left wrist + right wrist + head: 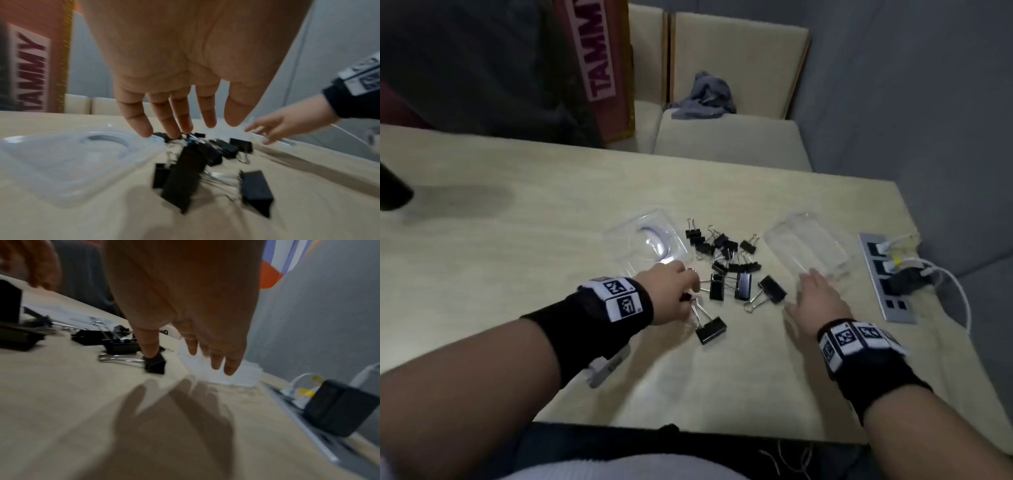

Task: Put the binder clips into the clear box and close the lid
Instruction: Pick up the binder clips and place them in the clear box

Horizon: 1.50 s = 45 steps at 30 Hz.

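Several black binder clips (726, 255) lie scattered mid-table, the largest (710, 329) nearest me. A clear lid (650, 240) lies flat to their left, and the clear box (815, 240) stands empty to their right. My left hand (690, 284) hovers over the near left clips with straight fingers (180, 123), holding nothing. Below it are blurred clips (185, 175) and the lid (72, 162). My right hand (808, 281) is open at the box's near edge. In the right wrist view its fingers (216, 360) spread before the box (242, 378), with a clip (154, 363) under the thumb tip.
A grey power strip (887, 281) with plugs, a black adapter (339, 408) and white cables lies at the table's right edge. Cream chairs (729, 137) with a grey cloth (705, 99) stand beyond. A dark object (393, 188) juts in at the left edge.
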Tool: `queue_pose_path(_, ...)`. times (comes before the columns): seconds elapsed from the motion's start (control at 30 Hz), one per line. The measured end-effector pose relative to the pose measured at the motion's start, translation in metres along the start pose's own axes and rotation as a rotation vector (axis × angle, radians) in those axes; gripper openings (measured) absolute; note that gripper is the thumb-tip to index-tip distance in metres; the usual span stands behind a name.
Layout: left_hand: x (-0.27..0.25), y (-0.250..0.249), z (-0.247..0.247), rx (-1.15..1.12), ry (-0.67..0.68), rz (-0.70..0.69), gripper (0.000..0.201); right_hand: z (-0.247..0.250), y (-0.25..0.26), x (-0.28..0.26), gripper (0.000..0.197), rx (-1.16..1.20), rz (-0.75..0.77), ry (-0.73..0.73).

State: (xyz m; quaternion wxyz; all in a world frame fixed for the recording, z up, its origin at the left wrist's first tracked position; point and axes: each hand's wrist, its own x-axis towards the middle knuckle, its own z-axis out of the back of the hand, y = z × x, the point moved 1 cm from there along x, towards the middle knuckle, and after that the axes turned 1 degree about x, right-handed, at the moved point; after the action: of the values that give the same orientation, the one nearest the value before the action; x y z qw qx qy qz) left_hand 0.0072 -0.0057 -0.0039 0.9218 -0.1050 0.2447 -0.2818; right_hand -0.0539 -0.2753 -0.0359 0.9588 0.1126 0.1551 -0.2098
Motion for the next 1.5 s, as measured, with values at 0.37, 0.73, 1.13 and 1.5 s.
queue_pose_path(0.37,0.003,-0.02,-0.045,0.391,0.074,-0.224,0.062,-0.021,0.043,-0.048,0.049,0.261,0.053,0.041)
queue_pose_path(0.73,0.014,-0.019,-0.05,0.502,-0.017,-0.367,0.024,-0.015,0.069,-0.06,0.037,-0.086,0.242,-0.131)
queue_pose_path(1.13,0.009,-0.012,-0.029,0.289,-0.05,-0.312,0.058,-0.041,0.07,-0.042,0.04,-0.354,0.333,-0.116)
queue_pose_path(1.5,0.025,-0.022,0.011,-0.166,-0.222,-0.218,0.057,-0.031,0.064,-0.049,0.06,-0.379,0.57,-0.039)
